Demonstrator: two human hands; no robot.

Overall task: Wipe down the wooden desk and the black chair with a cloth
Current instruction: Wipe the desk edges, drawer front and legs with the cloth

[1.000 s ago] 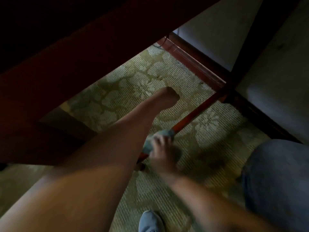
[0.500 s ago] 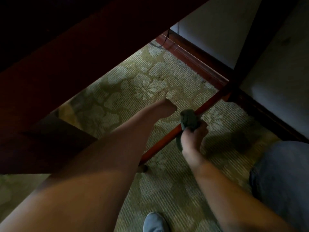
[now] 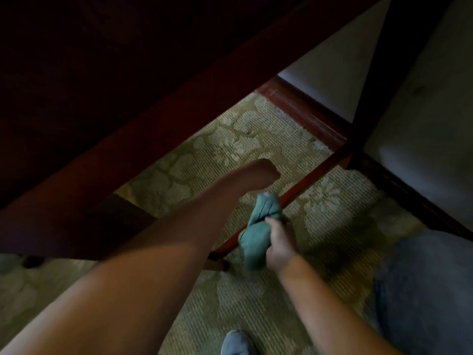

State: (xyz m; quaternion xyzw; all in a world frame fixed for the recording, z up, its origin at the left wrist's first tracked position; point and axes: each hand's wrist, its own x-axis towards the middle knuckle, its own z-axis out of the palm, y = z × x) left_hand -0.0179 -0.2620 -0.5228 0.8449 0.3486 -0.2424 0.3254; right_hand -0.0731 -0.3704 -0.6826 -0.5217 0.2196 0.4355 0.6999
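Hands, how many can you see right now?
2. The right hand grips the green cloth on the low wooden rail. The left hand reaches beyond the rail, over the carpet; its fingers are hidden.

one head-worn view looks steeply down under the worktop [image 3: 133, 129], close above the right hand [image 3: 280, 243], carpet [image 3: 256, 139] beyond it.

Soft teal cloth [image 3: 258, 234] wraps a glossy reddish wooden rail [image 3: 304, 184] (smooth finish) over coarse woven carpet [image 3: 256, 139].
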